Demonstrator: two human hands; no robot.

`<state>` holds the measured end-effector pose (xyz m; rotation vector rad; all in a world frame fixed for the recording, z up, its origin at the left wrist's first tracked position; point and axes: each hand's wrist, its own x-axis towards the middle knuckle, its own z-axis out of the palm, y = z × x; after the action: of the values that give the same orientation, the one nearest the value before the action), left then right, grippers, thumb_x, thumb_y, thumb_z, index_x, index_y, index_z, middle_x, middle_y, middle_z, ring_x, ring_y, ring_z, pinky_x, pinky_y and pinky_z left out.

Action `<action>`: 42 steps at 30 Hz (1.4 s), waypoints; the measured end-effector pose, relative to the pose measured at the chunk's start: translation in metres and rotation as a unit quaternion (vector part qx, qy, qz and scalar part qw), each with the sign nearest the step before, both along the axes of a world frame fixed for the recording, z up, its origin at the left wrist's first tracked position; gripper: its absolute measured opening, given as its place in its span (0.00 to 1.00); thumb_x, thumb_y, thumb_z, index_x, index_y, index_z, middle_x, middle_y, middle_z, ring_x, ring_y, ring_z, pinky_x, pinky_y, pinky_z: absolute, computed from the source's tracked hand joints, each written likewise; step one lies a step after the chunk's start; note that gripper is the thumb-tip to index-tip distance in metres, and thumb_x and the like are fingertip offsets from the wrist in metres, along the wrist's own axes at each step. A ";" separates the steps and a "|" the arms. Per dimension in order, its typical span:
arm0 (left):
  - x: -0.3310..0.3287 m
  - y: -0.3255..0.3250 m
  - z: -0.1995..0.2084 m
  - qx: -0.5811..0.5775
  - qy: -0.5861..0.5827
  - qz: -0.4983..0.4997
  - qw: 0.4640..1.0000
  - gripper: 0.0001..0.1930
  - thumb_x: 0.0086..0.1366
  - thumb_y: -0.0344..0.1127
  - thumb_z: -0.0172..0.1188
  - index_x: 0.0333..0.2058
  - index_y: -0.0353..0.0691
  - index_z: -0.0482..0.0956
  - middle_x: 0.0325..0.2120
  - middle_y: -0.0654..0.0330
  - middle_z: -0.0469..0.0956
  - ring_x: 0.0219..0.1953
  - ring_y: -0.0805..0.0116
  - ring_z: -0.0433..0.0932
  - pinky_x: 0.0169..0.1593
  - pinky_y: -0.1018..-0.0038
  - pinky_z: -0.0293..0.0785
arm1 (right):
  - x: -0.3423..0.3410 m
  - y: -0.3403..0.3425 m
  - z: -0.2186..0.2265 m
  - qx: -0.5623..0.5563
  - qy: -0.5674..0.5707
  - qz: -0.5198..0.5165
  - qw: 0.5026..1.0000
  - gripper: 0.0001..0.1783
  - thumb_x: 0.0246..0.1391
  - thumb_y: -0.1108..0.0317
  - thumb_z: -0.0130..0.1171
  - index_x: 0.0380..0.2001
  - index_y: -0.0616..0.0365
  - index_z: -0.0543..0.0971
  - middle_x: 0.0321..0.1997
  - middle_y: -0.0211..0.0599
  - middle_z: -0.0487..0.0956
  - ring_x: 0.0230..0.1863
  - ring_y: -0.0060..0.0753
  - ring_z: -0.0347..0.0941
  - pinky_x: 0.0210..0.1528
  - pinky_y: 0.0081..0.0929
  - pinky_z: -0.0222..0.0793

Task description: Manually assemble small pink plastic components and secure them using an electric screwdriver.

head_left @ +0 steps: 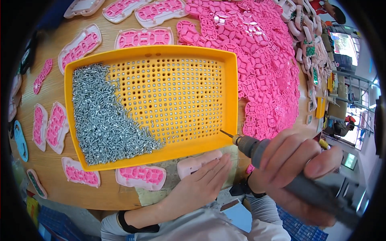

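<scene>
My right hand [295,168] is wrapped round a dark electric screwdriver [257,149]. Its thin bit points left into the lower right corner of a yellow tray [161,49]. That tray has a perforated floor, with many holes holding small silver screws. A heap of loose screws [102,120] fills its left side. Below the tray, my left hand [203,178] lies with straight fingers against a pale pink plastic casing [197,162], hiding part of it. Around the tray lie several casings with bright pink inserts, one of them a casing [140,176] left of my left hand.
A large pile of bright pink plastic inserts [269,68] spreads to the right of the tray. Pale casings, some with green circuit boards [315,75], are stacked farther right. A light blue oval piece [21,140] sits at the table's left. Another person [327,10] shows at the top right.
</scene>
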<state>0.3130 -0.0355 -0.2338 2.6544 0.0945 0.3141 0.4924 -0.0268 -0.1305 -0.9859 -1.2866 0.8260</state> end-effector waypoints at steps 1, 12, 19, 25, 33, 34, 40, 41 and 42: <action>0.001 -0.001 -0.001 -0.008 0.000 -0.001 1.000 0.26 0.55 0.36 0.49 0.52 0.28 0.72 0.57 0.51 0.68 0.62 0.60 0.63 0.66 0.67 0.53 | 0.004 -0.001 -0.005 0.000 -0.008 0.031 0.999 0.21 0.52 0.54 0.54 0.39 0.60 0.65 0.26 0.41 0.73 0.23 0.37 0.71 0.26 0.32 0.68; -0.001 -0.004 -0.005 -0.045 -0.006 0.013 0.999 0.24 0.55 0.36 0.49 0.49 0.29 0.74 0.56 0.51 0.69 0.61 0.61 0.65 0.65 0.69 0.57 | 0.027 0.012 -0.021 -0.025 -0.055 0.200 0.978 0.12 0.55 0.74 0.54 0.41 0.64 0.66 0.34 0.52 0.76 0.31 0.50 0.76 0.33 0.43 0.74; -0.002 -0.001 -0.002 -0.060 -0.004 0.009 0.998 0.23 0.55 0.36 0.49 0.48 0.29 0.75 0.56 0.52 0.69 0.60 0.62 0.67 0.66 0.68 0.55 | 0.009 0.009 -0.008 -0.082 -0.067 0.132 0.986 0.11 0.53 0.74 0.55 0.38 0.65 0.68 0.29 0.49 0.76 0.26 0.49 0.75 0.30 0.40 0.74; 0.001 -0.001 -0.005 -0.034 -0.038 0.016 0.999 0.18 0.55 0.35 0.52 0.42 0.31 0.77 0.53 0.52 0.72 0.57 0.62 0.69 0.63 0.68 0.59 | -0.007 -0.009 -0.008 0.025 0.004 0.018 1.000 0.07 0.53 0.73 0.55 0.31 0.64 0.67 0.22 0.46 0.75 0.20 0.42 0.73 0.25 0.32 0.74; 0.001 -0.002 -0.004 -0.082 -0.037 0.015 0.996 0.20 0.52 0.33 0.53 0.42 0.25 0.77 0.50 0.49 0.73 0.55 0.61 0.72 0.62 0.70 0.61 | -0.002 -0.031 0.001 -0.031 -0.032 0.132 0.990 0.12 0.57 0.66 0.53 0.34 0.61 0.63 0.24 0.47 0.78 0.22 0.39 0.78 0.28 0.29 0.79; 0.001 -0.003 -0.004 -0.093 -0.043 0.013 0.995 0.20 0.52 0.33 0.53 0.41 0.24 0.77 0.50 0.48 0.73 0.54 0.61 0.72 0.62 0.70 0.61 | -0.003 -0.032 0.001 -0.042 -0.045 0.122 0.991 0.12 0.57 0.66 0.53 0.35 0.60 0.63 0.23 0.47 0.78 0.22 0.39 0.78 0.28 0.30 0.78; 0.000 -0.002 -0.005 -0.110 -0.048 0.012 0.993 0.19 0.52 0.33 0.53 0.40 0.24 0.77 0.50 0.48 0.74 0.54 0.61 0.72 0.62 0.70 0.61 | -0.006 -0.035 -0.010 0.036 -0.050 0.129 0.990 0.11 0.55 0.70 0.53 0.35 0.62 0.63 0.22 0.47 0.78 0.20 0.38 0.78 0.26 0.30 0.78; 0.000 -0.002 -0.005 -0.109 -0.049 0.010 0.993 0.19 0.52 0.33 0.53 0.39 0.24 0.77 0.50 0.48 0.74 0.54 0.61 0.72 0.62 0.70 0.61 | -0.007 -0.034 -0.011 0.035 -0.049 0.130 0.990 0.11 0.55 0.70 0.53 0.35 0.62 0.63 0.22 0.47 0.78 0.20 0.38 0.78 0.26 0.30 0.78; -0.001 -0.002 -0.004 -0.110 -0.048 0.011 0.993 0.19 0.52 0.33 0.53 0.39 0.24 0.77 0.50 0.48 0.74 0.54 0.61 0.72 0.62 0.70 0.61 | -0.007 -0.032 -0.012 0.029 -0.043 0.132 0.990 0.10 0.55 0.72 0.53 0.35 0.63 0.64 0.22 0.48 0.77 0.19 0.38 0.77 0.25 0.31 0.78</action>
<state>0.3122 -0.0371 -0.2382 2.4173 0.1196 0.4137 0.4857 -0.0591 -0.1422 -0.8218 -1.5301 0.9504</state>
